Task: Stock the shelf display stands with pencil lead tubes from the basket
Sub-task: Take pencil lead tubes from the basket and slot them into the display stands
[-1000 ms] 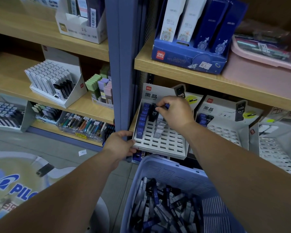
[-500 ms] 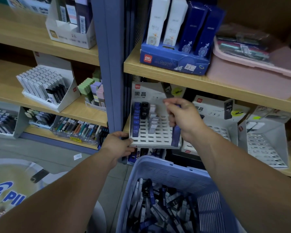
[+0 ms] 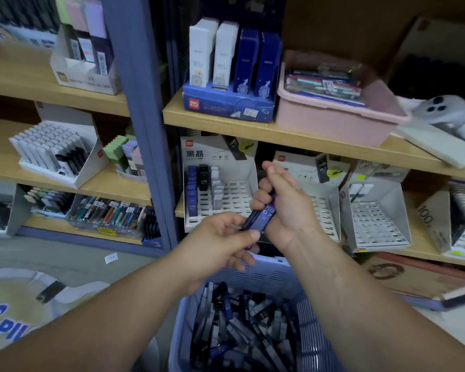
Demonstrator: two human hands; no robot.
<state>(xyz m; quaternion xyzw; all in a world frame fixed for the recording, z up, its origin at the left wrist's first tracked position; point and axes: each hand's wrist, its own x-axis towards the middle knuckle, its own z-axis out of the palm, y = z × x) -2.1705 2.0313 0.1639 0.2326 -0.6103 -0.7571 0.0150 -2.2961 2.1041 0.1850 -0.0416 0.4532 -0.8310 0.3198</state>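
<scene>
The dark blue flat plastic pencil lead tube, marked HB 0.7, is in the air between both hands, above the far rim of the lilac slatted plastic basket. The right hand has its fingers curled round the tube's upper part. The left hand pinches the lower end between thumb and forefinger. Whether the right hand holds 1 tube or several I cannot tell.

By its look the tube is light, stiff and smooth, so a loose pinch could let it slip. It is best held by the narrow edges near the middle, leaving the bottom end free to enter a slot. The leads inside are probably brittle, so it needs no hard squeeze.

The white card display stand with a slotted tray sits at 11 o'clock from the hands. It has 3 part-filled columns at its 9 o'clock side and bare slots toward 3 o'clock. The wooden shelf board overhangs at 12 o'clock and the stand's side walls close in. The approach looks best from 6 o'clock, tilted with the tray. The heaped loose tubes lie in the basket at 6 o'clock.
</scene>
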